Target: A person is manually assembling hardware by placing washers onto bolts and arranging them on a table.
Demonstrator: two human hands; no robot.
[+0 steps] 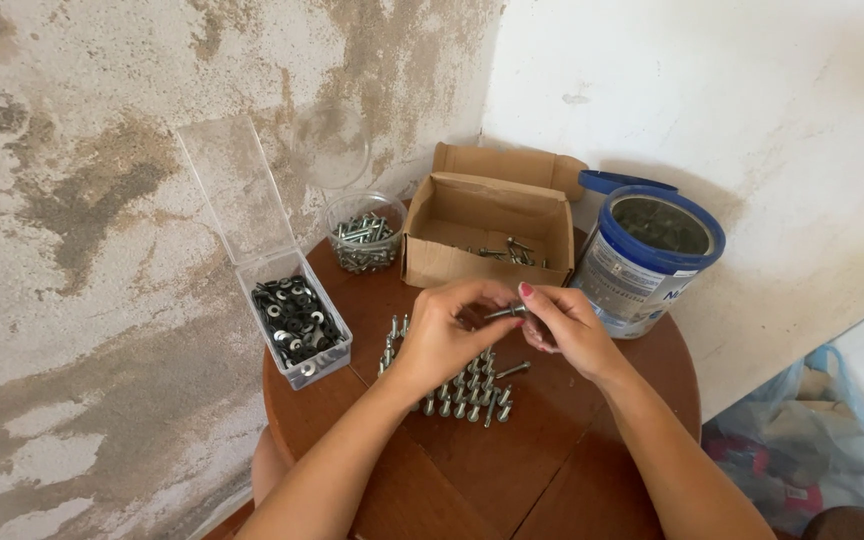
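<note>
A bolt (pixel 505 312) is pinched between left hand (pixel 444 335) and right hand (pixel 564 330), both grips clamped on it. Below the grips, a cluster of assembled bolts (pixel 462 390) stands on the desk (pixel 512 470). Left of them, the washer box (pixel 299 322) appears well stocked, so work seems partly done.

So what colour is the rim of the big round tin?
Blue, on the tin, clearest in the head view.

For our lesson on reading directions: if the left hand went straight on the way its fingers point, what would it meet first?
Probably the right hand: the left hand points right, both pinching one bolt. Beyond stands the blue tin.
</note>
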